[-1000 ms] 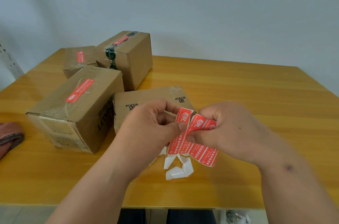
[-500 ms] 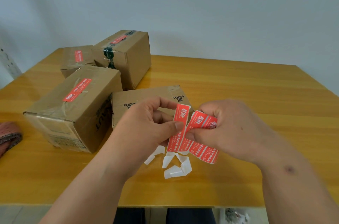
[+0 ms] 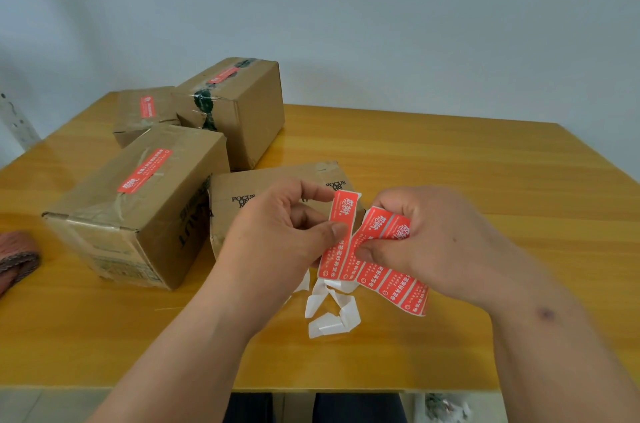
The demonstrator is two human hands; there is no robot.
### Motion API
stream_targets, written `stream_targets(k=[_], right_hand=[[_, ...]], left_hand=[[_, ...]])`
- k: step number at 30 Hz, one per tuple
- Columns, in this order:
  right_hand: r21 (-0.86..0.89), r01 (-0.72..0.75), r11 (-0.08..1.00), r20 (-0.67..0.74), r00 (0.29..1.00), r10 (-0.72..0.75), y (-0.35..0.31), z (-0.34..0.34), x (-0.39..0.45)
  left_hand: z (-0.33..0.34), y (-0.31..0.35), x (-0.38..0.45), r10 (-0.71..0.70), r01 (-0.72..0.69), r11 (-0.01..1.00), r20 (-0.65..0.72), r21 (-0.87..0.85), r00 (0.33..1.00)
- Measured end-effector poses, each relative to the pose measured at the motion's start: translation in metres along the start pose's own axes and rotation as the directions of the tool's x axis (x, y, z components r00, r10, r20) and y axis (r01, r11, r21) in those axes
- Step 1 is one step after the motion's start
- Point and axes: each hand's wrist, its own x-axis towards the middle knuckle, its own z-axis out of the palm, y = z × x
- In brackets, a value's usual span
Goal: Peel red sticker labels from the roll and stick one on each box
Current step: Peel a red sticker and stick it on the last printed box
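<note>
hands (image 3: 349, 239) peeling red sticker (image 3: 341, 225)

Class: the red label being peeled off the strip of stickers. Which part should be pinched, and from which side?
Pinch the peeling label at its freed long left edge, coming from the left, as the left hand does. That edge has lifted clear, while its right side meets the sticker strip held by the right hand.
</note>
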Motion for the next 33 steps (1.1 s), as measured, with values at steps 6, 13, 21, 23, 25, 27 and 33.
stream_targets(k=[6, 13, 21, 23, 25, 27, 33], right_hand=[[-0.036, 0.017, 0.999, -0.029, 0.999, -0.018, -0.0014, -0.0015, -0.0028], [-0.09, 0.06, 0.994, -0.025, 0.998, -0.063, -0.0045, -0.0036, -0.005], [-0.066, 0.083, 0.994, -0.028, 0.996, -0.085, -0.0009, -0.0034, -0.0056], [-0.054, 0.089, 0.995, -0.019, 0.996, -0.09, -0.0008, -0.003, -0.0057], [-0.042, 0.095, 0.995, -0.016, 0.995, -0.096, -0.0008, -0.0025, -0.0051], [-0.026, 0.095, 0.995, -0.014, 0.995, -0.095, -0.0003, -0.0016, -0.0046], [0.01, 0.086, 0.996, -0.038, 0.996, -0.086, 0.0039, -0.0018, -0.0049]], left_hand=[[0.0, -0.0018, 0.0021, -0.02, 0.02, 0.999, -0.008, -0.037, 1.0], [0.0006, -0.0031, 0.0009, -0.011, 0.009, 0.998, -0.026, -0.07, 1.0], [-0.0027, -0.0019, -0.002, -0.034, 0.035, 0.996, 0.005, -0.085, 0.999], [-0.0028, -0.0013, -0.0019, -0.011, 0.012, 0.999, 0.012, -0.044, 1.0], [-0.002, -0.002, -0.0011, -0.005, 0.005, 0.999, -0.005, -0.036, 1.0], [-0.0005, -0.0036, -0.0007, -0.005, 0.004, 0.998, -0.023, -0.061, 1.0], [0.0043, -0.0083, -0.0004, 0.013, -0.021, 0.995, -0.08, -0.101, 0.997]])
